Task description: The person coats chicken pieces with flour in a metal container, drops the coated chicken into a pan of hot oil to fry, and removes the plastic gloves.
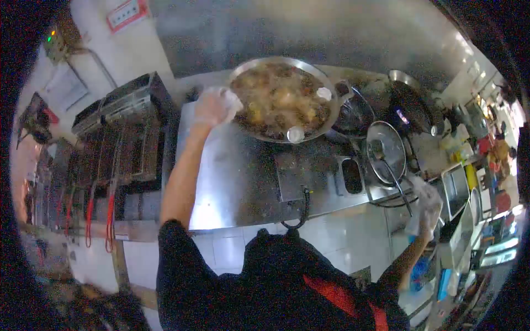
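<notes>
A large round metal pan (333,110) stands on the steel counter, full of brownish stew (276,99) with steam over it. At its left rim is my left hand (212,107), in a clear plastic glove, closed around a white cloth (232,101); the rim behind the cloth is hidden. My right hand (426,201), gloved too, is low on the right, beside the handle of a ladle (393,175). Motion blur hides its fingers. The ladle rests in a metal bowl (371,135). Two small whitish pieces (324,94) lie on the pan's right and front edges.
A dark wok (353,113) sits right of the pan. A rectangular opening (350,175) and a black hose (301,212) are at the counter's front. Fryers with red-handled baskets (110,209) stand on the left. At the far right are a steel tray (455,187) and cluttered shelves.
</notes>
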Action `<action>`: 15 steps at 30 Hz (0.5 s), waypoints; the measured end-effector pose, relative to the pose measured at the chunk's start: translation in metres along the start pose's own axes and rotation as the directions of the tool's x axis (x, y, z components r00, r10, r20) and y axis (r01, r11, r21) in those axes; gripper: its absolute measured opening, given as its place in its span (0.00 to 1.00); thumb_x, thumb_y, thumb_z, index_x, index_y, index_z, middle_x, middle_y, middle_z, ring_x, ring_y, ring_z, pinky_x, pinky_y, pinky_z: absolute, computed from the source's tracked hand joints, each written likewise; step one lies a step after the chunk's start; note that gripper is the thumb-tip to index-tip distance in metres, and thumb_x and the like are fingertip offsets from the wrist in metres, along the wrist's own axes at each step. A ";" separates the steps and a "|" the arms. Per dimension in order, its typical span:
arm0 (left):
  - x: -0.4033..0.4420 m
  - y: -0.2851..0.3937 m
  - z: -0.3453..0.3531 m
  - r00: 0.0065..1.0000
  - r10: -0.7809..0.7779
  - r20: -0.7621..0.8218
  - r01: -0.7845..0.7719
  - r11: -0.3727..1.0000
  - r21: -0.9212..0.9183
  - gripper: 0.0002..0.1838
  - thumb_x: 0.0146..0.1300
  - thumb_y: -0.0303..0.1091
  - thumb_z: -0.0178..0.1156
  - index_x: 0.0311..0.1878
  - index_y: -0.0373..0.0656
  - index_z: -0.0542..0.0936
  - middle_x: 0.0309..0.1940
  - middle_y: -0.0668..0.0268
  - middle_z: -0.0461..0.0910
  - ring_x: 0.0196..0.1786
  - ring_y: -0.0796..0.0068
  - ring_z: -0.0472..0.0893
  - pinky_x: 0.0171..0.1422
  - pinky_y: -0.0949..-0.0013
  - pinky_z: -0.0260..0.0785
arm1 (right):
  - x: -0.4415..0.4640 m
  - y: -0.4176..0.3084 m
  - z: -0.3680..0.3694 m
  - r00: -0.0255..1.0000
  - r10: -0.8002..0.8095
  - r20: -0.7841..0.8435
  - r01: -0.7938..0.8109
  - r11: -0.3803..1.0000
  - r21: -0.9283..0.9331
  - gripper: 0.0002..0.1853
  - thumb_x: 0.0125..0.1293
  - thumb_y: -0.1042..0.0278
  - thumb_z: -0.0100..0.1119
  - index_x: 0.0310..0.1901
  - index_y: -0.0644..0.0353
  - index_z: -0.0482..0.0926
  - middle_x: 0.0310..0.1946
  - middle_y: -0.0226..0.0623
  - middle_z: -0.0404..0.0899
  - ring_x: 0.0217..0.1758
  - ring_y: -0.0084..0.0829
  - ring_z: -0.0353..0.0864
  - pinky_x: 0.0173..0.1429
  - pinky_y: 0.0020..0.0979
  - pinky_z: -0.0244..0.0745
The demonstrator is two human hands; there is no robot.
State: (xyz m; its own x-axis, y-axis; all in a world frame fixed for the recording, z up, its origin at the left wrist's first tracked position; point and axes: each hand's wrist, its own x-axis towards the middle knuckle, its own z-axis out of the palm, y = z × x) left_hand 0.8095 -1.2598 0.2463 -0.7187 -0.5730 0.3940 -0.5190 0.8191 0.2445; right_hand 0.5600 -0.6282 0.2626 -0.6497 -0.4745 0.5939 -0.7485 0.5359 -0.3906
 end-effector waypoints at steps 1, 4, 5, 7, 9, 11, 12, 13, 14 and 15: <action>0.027 -0.009 0.020 0.997 0.057 0.053 -0.062 0.994 0.087 0.20 0.52 0.40 0.55 0.46 0.38 0.75 0.42 0.51 0.77 0.44 0.55 0.79 0.47 0.55 0.70 | -0.032 0.025 0.004 0.994 0.068 -0.084 -0.065 0.997 0.043 0.14 0.60 0.67 0.54 0.44 0.67 0.77 0.40 0.41 0.79 0.42 0.33 0.76 0.50 0.30 0.68; 0.056 0.037 0.009 0.947 -0.077 0.313 -0.027 0.948 0.316 0.19 0.53 0.42 0.55 0.45 0.40 0.77 0.42 0.53 0.78 0.44 0.58 0.79 0.48 0.57 0.70 | -0.069 -0.030 0.004 0.928 0.370 -0.033 -0.346 0.893 0.287 0.12 0.58 0.70 0.56 0.41 0.67 0.79 0.38 0.38 0.80 0.40 0.27 0.76 0.47 0.27 0.69; 0.062 0.034 0.019 0.964 -0.032 0.263 -0.056 0.945 0.323 0.19 0.53 0.42 0.55 0.45 0.40 0.77 0.39 0.54 0.79 0.41 0.58 0.80 0.44 0.57 0.72 | -0.077 -0.043 -0.001 0.890 0.455 0.023 -0.436 0.836 0.332 0.12 0.57 0.71 0.57 0.41 0.67 0.80 0.38 0.37 0.80 0.40 0.25 0.76 0.46 0.26 0.69; 0.079 0.003 0.067 0.986 0.070 0.152 -0.118 0.935 0.335 0.20 0.54 0.44 0.55 0.47 0.42 0.76 0.32 0.57 0.81 0.34 0.59 0.81 0.38 0.58 0.74 | -0.089 -0.050 -0.007 0.825 0.562 0.061 -0.563 0.808 0.174 0.12 0.57 0.70 0.57 0.43 0.63 0.81 0.40 0.36 0.81 0.42 0.26 0.77 0.48 0.26 0.70; 0.101 -0.032 0.103 1.000 -0.005 -0.017 0.012 0.913 0.408 0.15 0.57 0.44 0.54 0.41 0.45 0.79 0.41 0.63 0.80 0.43 0.67 0.80 0.47 0.61 0.72 | -0.104 -0.055 -0.013 0.903 0.418 0.096 -0.426 0.901 0.085 0.13 0.58 0.70 0.55 0.45 0.55 0.82 0.45 0.36 0.80 0.48 0.29 0.78 0.53 0.27 0.71; 0.112 -0.045 0.088 0.966 0.118 -0.229 -0.036 0.943 0.332 0.14 0.57 0.44 0.56 0.40 0.45 0.80 0.39 0.62 0.80 0.41 0.66 0.80 0.46 0.62 0.71 | -0.120 -0.042 -0.008 0.888 0.452 0.086 -0.457 0.889 0.042 0.14 0.60 0.69 0.49 0.45 0.53 0.82 0.46 0.36 0.80 0.49 0.30 0.78 0.52 0.28 0.71; 0.109 -0.016 0.044 0.965 0.133 -0.227 -0.041 0.928 0.370 0.14 0.57 0.44 0.57 0.39 0.45 0.80 0.38 0.62 0.81 0.40 0.65 0.79 0.46 0.63 0.71 | -0.126 -0.038 -0.007 0.900 0.427 0.086 -0.429 0.903 0.003 0.14 0.62 0.69 0.47 0.45 0.55 0.82 0.46 0.36 0.80 0.49 0.29 0.77 0.52 0.28 0.70; 0.104 0.013 0.002 0.961 0.144 -0.236 -0.047 0.926 0.375 0.13 0.57 0.43 0.58 0.39 0.45 0.81 0.36 0.61 0.81 0.38 0.64 0.79 0.45 0.64 0.71 | -0.127 -0.035 -0.006 0.913 0.398 0.092 -0.396 0.918 -0.036 0.14 0.64 0.68 0.45 0.45 0.56 0.82 0.46 0.36 0.80 0.49 0.29 0.77 0.52 0.27 0.70; 0.100 0.030 -0.028 0.959 0.126 -0.255 -0.044 0.951 0.305 0.12 0.57 0.43 0.59 0.38 0.45 0.81 0.35 0.61 0.81 0.37 0.63 0.79 0.44 0.65 0.71 | -0.123 -0.037 0.001 0.913 0.402 0.069 -0.407 0.906 0.112 0.13 0.62 0.69 0.49 0.43 0.58 0.82 0.43 0.36 0.81 0.46 0.28 0.78 0.50 0.27 0.70; 0.092 0.041 -0.055 0.955 0.097 -0.280 -0.042 0.980 0.195 0.12 0.57 0.42 0.60 0.37 0.45 0.82 0.34 0.60 0.82 0.36 0.62 0.79 0.44 0.66 0.70 | -0.121 -0.044 0.006 0.910 0.412 0.045 -0.409 0.875 0.259 0.12 0.60 0.69 0.53 0.42 0.61 0.82 0.41 0.36 0.82 0.43 0.26 0.78 0.49 0.26 0.71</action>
State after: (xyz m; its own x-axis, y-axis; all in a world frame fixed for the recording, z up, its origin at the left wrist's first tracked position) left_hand 0.7476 -1.2771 0.3417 -0.6074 -0.4600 0.6477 -0.5682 0.8213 0.0506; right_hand 0.6705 -0.5989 0.2038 -0.9057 -0.2427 0.3475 -0.4234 0.4825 -0.7667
